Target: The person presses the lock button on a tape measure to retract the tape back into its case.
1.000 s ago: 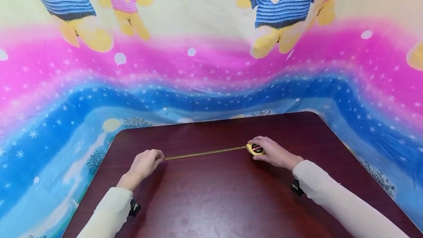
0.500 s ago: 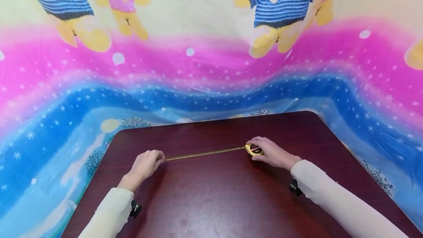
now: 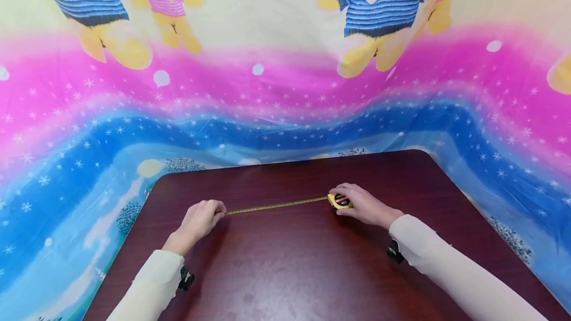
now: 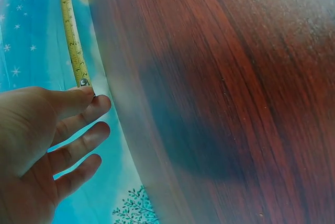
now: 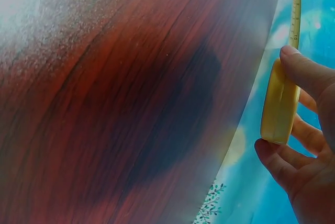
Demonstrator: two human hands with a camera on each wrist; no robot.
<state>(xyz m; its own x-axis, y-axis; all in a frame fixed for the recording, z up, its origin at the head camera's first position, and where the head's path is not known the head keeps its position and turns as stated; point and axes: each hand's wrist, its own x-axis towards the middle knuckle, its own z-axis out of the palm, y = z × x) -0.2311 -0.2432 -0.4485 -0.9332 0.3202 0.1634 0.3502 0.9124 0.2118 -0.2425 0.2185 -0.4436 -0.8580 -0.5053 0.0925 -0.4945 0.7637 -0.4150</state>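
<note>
A yellow tape measure with a black round label is held in my right hand, between thumb and fingers. In the right wrist view its yellow case is seen edge-on, the thumb near the blade's mouth. The yellow blade runs out leftward, stretched nearly straight to my left hand. There the thumb and index finger pinch its metal end hook, while the other fingers stay loosely apart. Both hands and the blade are above the table, with shadows below them.
A dark red-brown wood-grain table with rounded far corners lies beneath. Behind and around it hangs a printed cloth in pink, blue and cream with bears. Each wrist carries a small black camera.
My hands have come slightly closer together, the left shifting a little right and the right a little left. The drawn-out blade is slightly shorter, and the grips are unchanged.
</note>
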